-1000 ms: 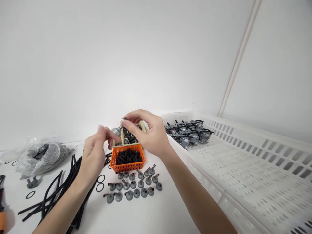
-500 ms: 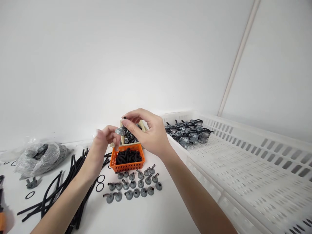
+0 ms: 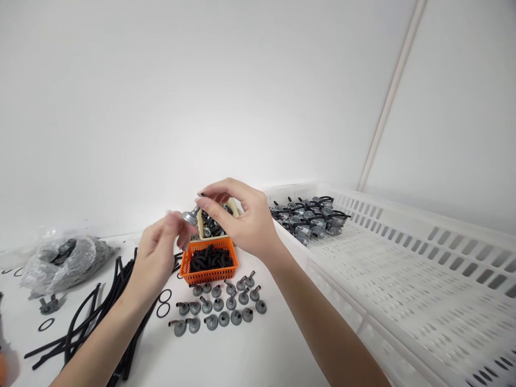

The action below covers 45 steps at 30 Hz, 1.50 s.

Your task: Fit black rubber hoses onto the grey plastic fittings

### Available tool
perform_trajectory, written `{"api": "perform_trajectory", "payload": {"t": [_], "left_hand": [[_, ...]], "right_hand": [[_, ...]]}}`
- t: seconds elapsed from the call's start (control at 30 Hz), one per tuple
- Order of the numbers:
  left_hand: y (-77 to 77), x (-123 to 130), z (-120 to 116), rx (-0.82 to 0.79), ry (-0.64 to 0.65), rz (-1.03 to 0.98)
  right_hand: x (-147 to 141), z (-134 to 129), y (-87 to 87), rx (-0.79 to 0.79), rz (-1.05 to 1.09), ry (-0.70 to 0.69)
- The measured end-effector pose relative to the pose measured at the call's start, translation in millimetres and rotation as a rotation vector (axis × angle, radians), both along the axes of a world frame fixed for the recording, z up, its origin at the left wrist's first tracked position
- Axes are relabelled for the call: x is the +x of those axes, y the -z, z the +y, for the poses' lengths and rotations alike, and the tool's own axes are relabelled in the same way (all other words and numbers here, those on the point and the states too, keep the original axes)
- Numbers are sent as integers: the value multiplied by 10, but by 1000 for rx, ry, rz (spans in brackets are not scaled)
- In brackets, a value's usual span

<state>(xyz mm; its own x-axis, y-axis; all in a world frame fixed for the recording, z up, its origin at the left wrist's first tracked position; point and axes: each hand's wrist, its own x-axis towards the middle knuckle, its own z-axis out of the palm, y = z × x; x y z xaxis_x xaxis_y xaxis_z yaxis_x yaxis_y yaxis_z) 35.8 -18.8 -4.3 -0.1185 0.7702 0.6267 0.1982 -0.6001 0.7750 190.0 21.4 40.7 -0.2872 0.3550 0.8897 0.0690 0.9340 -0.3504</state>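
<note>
In front of me, above the baskets, my left hand (image 3: pixel 159 244) is closed around the round base of a grey metal fitting (image 3: pixel 190 216), its fingers slightly blurred. My right hand (image 3: pixel 248 217) pinches at the fitting's stem, with a small black piece (image 3: pixel 202 194) showing between thumb and forefinger; most of that piece is hidden. Below the hands, an orange basket (image 3: pixel 208 277) holds short black rubber tubes (image 3: pixel 212 259). Behind it, a cream basket (image 3: pixel 200 226) contains metal and black parts. Similar grey fittings (image 3: pixel 218 305) stand in rows on the white table.
At right, a large white perforated crate (image 3: pixel 387 269) holds assembled metal parts with black hoses (image 3: pixel 308 217). Long black hoses (image 3: pixel 100 317), black rings (image 3: pixel 163 310) and a bubble-wrap bag (image 3: pixel 66 263) lie at left. A white wall (image 3: pixel 201 107) rises behind.
My left hand has shifted slightly left with the fitting's base, which is now tilted more. My right hand keeps its pinch, and the view has moved a little.
</note>
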Motion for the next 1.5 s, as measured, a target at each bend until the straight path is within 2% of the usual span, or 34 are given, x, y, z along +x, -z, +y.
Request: {"api": "perform_trajectory", "payload": {"t": [0.17, 0.37, 0.5, 0.67, 0.83, 1.0, 1.17, 1.3, 1.5], "left_hand": [[17, 0, 7, -32, 121, -57], [17, 12, 11, 9, 17, -76], [5, 0, 10, -2, 102, -55], [9, 11, -19, 18, 28, 7], [9, 13, -5, -36, 123, -26], [11, 20, 14, 17, 7, -76], [1, 24, 2, -21, 98, -24], [-7, 66, -15, -33, 30, -21], [0, 36, 19, -38, 24, 30]], "right_hand": [[-1, -2, -3, 16, 13, -4], [-9, -13, 0, 5, 5, -7], [-14, -11, 7, 7, 3, -6], [-16, -4, 10, 15, 1, -13], [-4, 6, 3, 18, -19, 3], [-11, 2, 5, 23, -13, -3], [-15, -7, 10, 9, -9, -7], [-11, -5, 10, -1, 1, -19], [-17, -6, 14, -2, -1, -16]]}}
